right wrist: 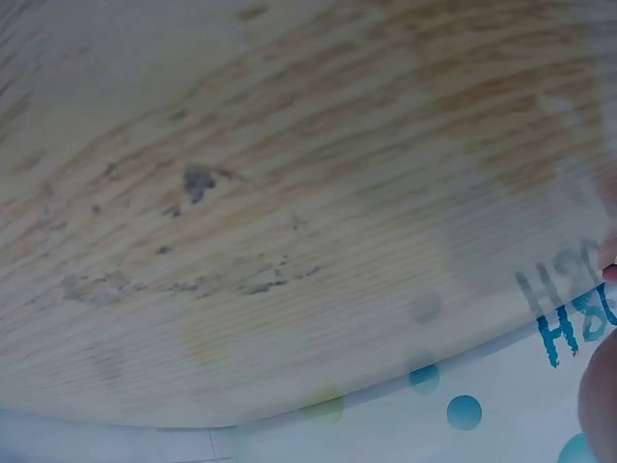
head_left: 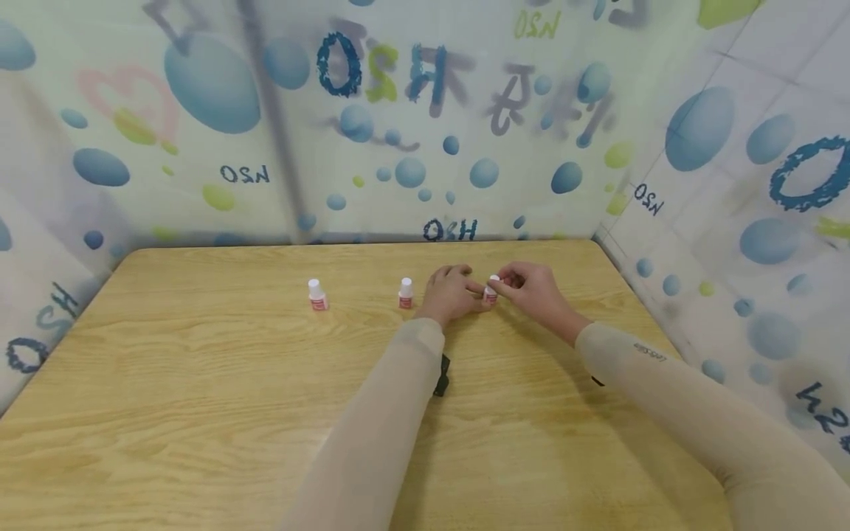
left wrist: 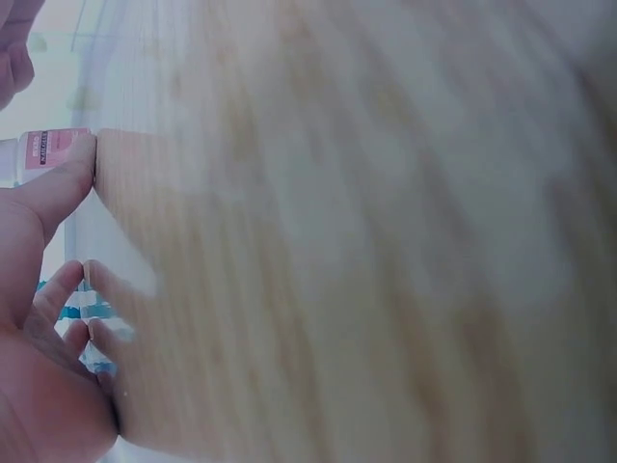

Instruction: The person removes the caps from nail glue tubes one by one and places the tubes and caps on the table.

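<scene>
Toward the far right of the table, a small white bottle with a red label (head_left: pixel 490 296) stands upright between both hands. My left hand (head_left: pixel 454 295) holds it low down, thumb and forefinger at its sides; in the left wrist view one digit lies against the pink-red label (left wrist: pixel 60 148) near the tabletop. At the bottle's white cap, my right hand (head_left: pixel 536 293) pinches with thumb and fingertips. The right wrist view catches only a sliver of that hand (right wrist: pixel 600 395) at its edge, and the bottle is out of that view.
Two similar bottles stand left of the hands, one close by (head_left: pixel 406 294) and one farther off (head_left: pixel 318 296). The wooden table (head_left: pixel 199 383) ends at a patterned curtain (head_left: pixel 412 173) behind, with more curtain to either side. A dark strap (head_left: pixel 442 376) shows beside the left sleeve.
</scene>
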`<action>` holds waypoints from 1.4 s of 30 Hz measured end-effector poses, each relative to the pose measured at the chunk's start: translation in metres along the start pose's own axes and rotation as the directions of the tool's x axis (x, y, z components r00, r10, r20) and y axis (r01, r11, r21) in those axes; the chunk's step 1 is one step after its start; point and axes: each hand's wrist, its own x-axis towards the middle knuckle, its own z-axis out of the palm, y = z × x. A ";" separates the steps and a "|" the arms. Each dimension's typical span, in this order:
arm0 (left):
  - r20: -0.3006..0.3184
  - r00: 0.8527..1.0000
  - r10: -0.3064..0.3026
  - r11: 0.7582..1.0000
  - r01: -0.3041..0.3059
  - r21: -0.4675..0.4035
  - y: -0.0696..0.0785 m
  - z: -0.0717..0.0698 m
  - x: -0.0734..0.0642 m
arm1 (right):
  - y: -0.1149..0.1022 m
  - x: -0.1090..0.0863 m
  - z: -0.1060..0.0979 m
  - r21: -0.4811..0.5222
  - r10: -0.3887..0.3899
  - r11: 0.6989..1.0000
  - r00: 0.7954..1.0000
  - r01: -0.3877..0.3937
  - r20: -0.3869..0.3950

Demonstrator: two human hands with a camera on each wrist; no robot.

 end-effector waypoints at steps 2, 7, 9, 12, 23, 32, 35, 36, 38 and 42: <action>0.001 1.000 0.002 1.000 -0.002 -0.008 0.001 0.000 0.000 | 0.000 -0.001 0.001 -0.003 -0.013 1.000 1.000 0.013 -0.003; 0.007 1.000 0.011 1.000 -0.012 0.023 0.000 0.003 0.000 | 0.000 -0.001 0.002 -0.015 -0.041 0.999 0.999 0.041 0.010; 0.002 1.000 0.010 0.999 -0.010 0.034 -0.001 0.004 0.000 | 0.000 -0.001 0.001 -0.020 -0.062 0.998 0.998 0.062 0.020; -0.013 1.000 0.016 0.999 -0.016 0.045 -0.001 0.003 -0.001 | -0.001 0.000 -0.001 -0.030 -0.100 0.994 0.995 0.101 0.029; -0.010 0.999 0.034 0.997 -0.034 0.075 -0.002 0.003 0.002 | 0.004 0.001 -0.008 -0.061 -0.193 0.978 0.978 0.198 0.080; -0.001 0.999 0.040 0.994 -0.040 0.105 -0.004 0.004 0.002 | 0.010 0.004 -0.009 -0.063 -0.220 0.972 0.968 0.228 0.122; -0.002 0.999 0.039 0.994 -0.039 0.107 -0.004 0.003 0.002 | 0.010 0.005 -0.010 -0.063 -0.217 0.972 0.967 0.227 0.135; -0.002 0.999 0.037 0.994 -0.037 0.101 -0.003 0.003 0.001 | 0.010 0.005 -0.010 -0.063 -0.214 0.972 0.967 0.224 0.138; -0.003 1.000 0.031 0.995 -0.031 0.092 -0.003 0.003 0.001 | 0.010 0.005 -0.010 -0.056 -0.205 0.975 0.969 0.214 0.141; -0.001 1.000 0.025 0.997 -0.025 0.080 -0.002 0.003 0.000 | 0.008 0.003 -0.011 -0.023 -0.146 0.988 0.982 0.150 0.119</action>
